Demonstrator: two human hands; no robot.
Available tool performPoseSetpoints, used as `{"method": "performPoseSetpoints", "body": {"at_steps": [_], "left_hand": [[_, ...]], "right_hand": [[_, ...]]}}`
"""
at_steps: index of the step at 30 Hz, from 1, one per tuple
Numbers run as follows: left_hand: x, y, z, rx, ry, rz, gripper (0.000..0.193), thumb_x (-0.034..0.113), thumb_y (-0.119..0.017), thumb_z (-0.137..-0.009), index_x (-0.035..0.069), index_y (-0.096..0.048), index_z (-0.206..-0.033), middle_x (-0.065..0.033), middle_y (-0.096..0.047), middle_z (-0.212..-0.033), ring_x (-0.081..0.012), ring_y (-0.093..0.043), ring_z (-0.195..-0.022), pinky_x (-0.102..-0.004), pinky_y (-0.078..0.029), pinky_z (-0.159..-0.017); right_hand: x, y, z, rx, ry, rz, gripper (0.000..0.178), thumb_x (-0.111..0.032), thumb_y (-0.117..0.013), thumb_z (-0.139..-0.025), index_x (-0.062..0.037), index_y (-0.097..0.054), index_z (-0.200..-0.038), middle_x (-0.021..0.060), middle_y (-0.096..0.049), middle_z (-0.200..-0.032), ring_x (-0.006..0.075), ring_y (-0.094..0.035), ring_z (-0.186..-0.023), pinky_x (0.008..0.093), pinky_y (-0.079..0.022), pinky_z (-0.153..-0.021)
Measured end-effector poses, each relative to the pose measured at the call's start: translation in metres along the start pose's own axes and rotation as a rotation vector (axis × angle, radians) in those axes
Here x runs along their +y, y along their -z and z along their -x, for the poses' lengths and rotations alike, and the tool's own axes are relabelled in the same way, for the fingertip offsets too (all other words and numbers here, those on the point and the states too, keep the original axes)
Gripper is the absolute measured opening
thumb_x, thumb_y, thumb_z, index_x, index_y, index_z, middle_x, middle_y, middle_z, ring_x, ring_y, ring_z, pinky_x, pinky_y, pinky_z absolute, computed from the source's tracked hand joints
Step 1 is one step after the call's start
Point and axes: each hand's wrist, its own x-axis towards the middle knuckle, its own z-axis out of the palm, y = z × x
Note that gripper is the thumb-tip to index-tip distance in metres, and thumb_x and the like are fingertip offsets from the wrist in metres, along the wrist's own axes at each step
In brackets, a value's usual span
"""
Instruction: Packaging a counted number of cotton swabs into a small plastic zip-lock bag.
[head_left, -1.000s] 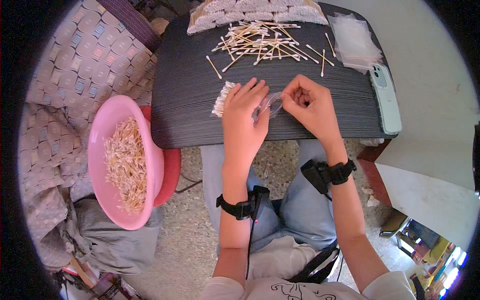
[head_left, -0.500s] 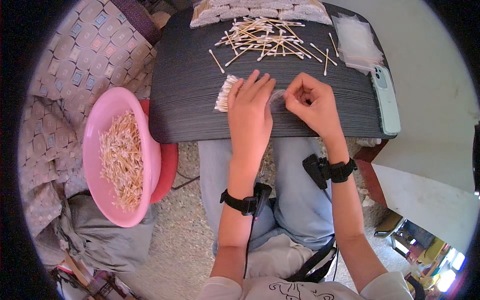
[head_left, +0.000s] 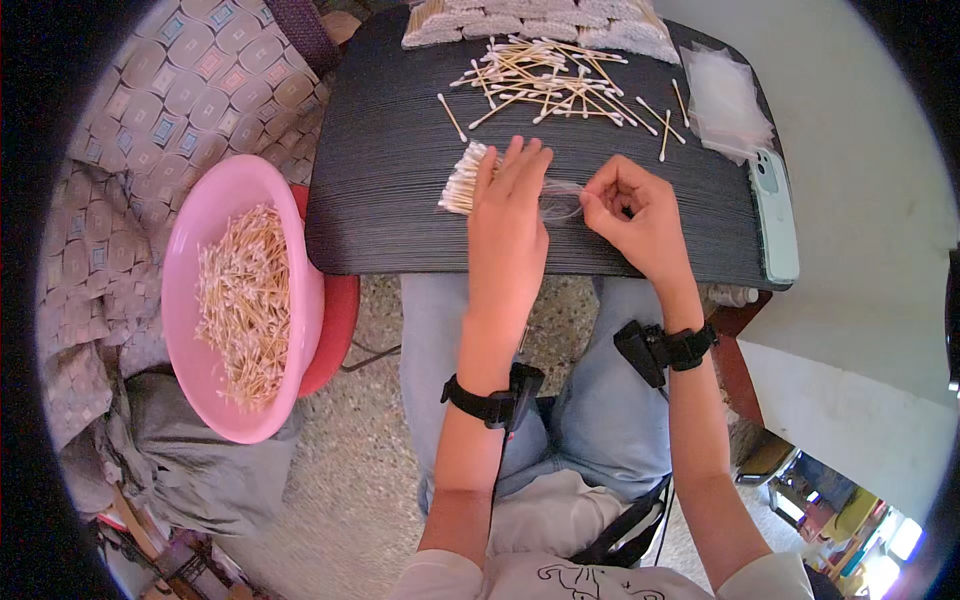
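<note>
My left hand [head_left: 508,215] lies flat over a small bundle of cotton swabs [head_left: 462,182] on the dark table, its fingers stretched out. The white tips of the bundle show beyond the index-finger side, in what looks like a clear bag; the rest is hidden under the hand. To the right, my right hand [head_left: 638,215] pinches the edge of a clear plastic bag [head_left: 563,200], fingers curled. That thin film spans the gap between the hands. A heap of loose cotton swabs [head_left: 550,82] lies beyond them, with a few strays at its sides.
Packed swab bundles [head_left: 540,22] are stacked along the table's far edge. Flat clear bags [head_left: 728,105] lie at the far right, with a pale phone [head_left: 775,220] nearer. Left of the table, a pink basin [head_left: 180,290] full of swabs rests on a red stool [head_left: 335,340].
The clear plastic between my hands shows more, as a wider loop. My right hand still pinches it, and my left stays on the bundle. The whole view has shifted slightly.
</note>
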Motion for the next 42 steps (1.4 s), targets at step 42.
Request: {"method": "performPoseSetpoints", "body": {"at_steps": [42], "left_hand": [[-0.006, 0.027, 0.0, -0.079, 0.371, 0.849, 0.029, 0.009, -0.07, -0.08, -0.002, -0.06, -0.104, -0.0076, -0.066, -0.092, -0.0109, -0.062, -0.084, -0.0246, -0.051, -0.073]], "right_hand": [[-0.021, -0.007, -0.004, 0.049, -0.09, -0.161, 0.025, -0.012, -0.068, -0.082, 0.0009, -0.061, -0.102, 0.0025, -0.064, -0.087, 0.0057, -0.057, -0.08, 0.0202, -0.045, -0.069]]}}
